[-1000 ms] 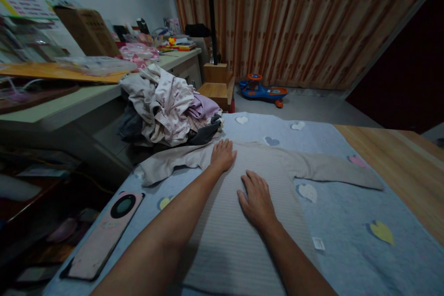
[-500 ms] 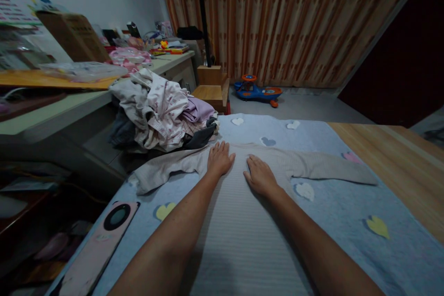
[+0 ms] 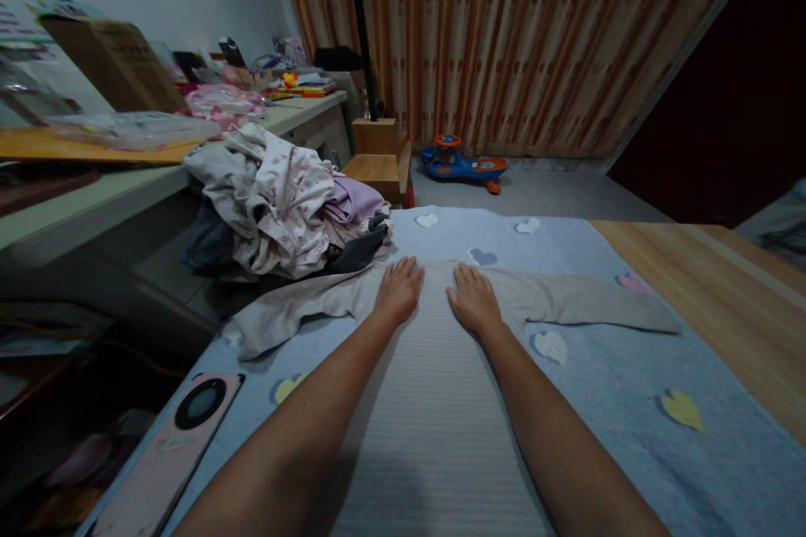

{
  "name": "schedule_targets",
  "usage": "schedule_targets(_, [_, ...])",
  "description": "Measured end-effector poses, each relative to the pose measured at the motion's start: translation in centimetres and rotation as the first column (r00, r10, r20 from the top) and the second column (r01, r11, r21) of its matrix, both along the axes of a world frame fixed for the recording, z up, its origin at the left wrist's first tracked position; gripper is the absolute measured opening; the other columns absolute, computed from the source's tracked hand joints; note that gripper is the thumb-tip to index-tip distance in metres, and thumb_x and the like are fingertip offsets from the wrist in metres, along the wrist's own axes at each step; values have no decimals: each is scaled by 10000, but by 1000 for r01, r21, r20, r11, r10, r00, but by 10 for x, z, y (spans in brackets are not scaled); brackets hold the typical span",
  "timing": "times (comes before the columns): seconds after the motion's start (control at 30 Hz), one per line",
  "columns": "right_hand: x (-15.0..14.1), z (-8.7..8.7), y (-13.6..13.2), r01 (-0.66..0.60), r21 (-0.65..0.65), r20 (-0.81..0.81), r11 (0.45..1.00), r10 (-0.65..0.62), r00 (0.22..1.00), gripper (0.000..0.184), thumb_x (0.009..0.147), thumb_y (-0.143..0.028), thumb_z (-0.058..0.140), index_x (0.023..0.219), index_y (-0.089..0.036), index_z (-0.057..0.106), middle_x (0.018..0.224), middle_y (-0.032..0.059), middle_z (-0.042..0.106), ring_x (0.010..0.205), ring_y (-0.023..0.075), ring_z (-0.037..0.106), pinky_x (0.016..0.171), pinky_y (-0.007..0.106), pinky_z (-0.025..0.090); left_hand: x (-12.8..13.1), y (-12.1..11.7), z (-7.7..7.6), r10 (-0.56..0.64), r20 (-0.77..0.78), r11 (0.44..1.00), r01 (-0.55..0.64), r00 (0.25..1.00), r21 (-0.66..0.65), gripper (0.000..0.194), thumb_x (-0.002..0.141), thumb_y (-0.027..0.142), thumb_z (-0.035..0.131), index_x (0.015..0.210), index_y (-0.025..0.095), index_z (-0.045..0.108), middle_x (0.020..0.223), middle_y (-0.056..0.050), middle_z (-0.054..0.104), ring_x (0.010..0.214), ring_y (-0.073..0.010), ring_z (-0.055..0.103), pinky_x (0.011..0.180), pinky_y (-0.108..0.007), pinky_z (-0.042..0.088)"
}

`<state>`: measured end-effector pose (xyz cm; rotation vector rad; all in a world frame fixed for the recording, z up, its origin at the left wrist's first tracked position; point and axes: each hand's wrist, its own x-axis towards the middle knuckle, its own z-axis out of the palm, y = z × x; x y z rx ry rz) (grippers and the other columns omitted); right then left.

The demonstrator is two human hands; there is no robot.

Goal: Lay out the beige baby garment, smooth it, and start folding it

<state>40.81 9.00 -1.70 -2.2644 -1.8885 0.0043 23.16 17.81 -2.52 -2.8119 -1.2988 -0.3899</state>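
Note:
A grey ribbed long-sleeved top (image 3: 434, 377) lies spread flat on a light blue blanket (image 3: 630, 369) with heart shapes. Its sleeves stretch out to the left and to the right. My left hand (image 3: 398, 289) rests flat near the top's collar on the left side, fingers stretched out. My right hand (image 3: 473, 299) lies flat beside it on the right side of the collar, fingers also extended. Neither hand holds anything. Both forearms reach over the garment's body.
A pile of mixed clothes (image 3: 283, 201) sits at the blanket's far left corner. A pink phone (image 3: 170, 453) lies near the left edge. Bare wooden tabletop (image 3: 711, 285) shows on the right. A cluttered desk (image 3: 157, 151) stands left; a toy car (image 3: 463, 161) is on the floor.
My right hand has slid up the garment from its middle to the collar area, ending next to my left hand. The left hand has stayed near the collar.

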Motion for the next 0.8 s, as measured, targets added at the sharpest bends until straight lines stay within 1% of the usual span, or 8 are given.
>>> schedule_targets(0.07, [0,1,1,-30,-36,7,999,30,1000,561,989,-386,366,1500,-154,384,1599,103,317,1471,289,240,1168,502,191,1,2,0,-86,3,996,86,996,-12,428,975,157,335,1337,218,556,1512,-71,474,1423,-211,379,1165,-412,306])
schedule_targets(0.17, [0,2,1,-58,-66,6,996,59,998,543,993,-380,347,1505,-204,381,1609,73,300,1477,269,231,1171,514,178,1,4,1,-124,12,992,124,992,-32,439,960,152,354,1361,175,532,1485,-94,503,1396,-201,414,1152,-372,328])
schedule_targets(0.3, [1,1,1,-10,-48,-3,999,10,1000,590,986,-415,356,1518,-161,354,1610,87,295,1474,275,232,1173,475,181,0,2,3,-83,11,995,83,997,-53,451,961,258,401,1397,197,500,1531,-76,450,1423,-239,374,1168,-422,302])
schedule_targets(0.4, [3,0,2,84,-30,-25,996,-84,996,654,981,-477,355,1515,-100,344,1603,130,297,1473,294,232,1171,458,183,0,1,4,-23,7,997,24,1000,-70,467,971,333,392,1416,226,483,1553,-65,419,1438,-280,345,1165,-475,289])
schedule_targets(0.5, [4,0,3,173,-19,-41,985,-174,984,690,973,-507,362,1496,-57,360,1590,172,307,1470,302,235,1174,446,169,0,0,3,36,-6,997,-37,999,-74,495,966,387,396,1428,225,472,1567,-83,392,1444,-316,327,1155,-504,286])
schedule_targets(0.67, [4,0,2,261,41,-38,964,-260,965,707,956,-506,409,1461,-11,396,1560,219,343,1452,336,260,1167,458,187,1,-1,2,69,-14,997,-69,998,-42,512,965,423,382,1433,234,468,1567,-86,389,1435,-318,335,1151,-496,281])
schedule_targets(0.73, [4,0,2,190,67,-20,980,-189,982,636,966,-445,407,1451,-34,420,1575,193,331,1459,327,246,1167,452,193,1,-2,2,67,-16,997,-68,998,-36,515,964,419,378,1434,231,467,1565,-92,391,1434,-317,335,1150,-501,277])
schedule_targets(0.8, [5,-1,2,38,58,-5,998,-38,999,546,982,-356,371,1457,-95,433,1591,128,327,1466,281,244,1171,426,199,1,-2,2,67,-17,997,-67,998,-37,520,961,416,379,1439,231,463,1567,-94,388,1435,-317,331,1150,-508,272])
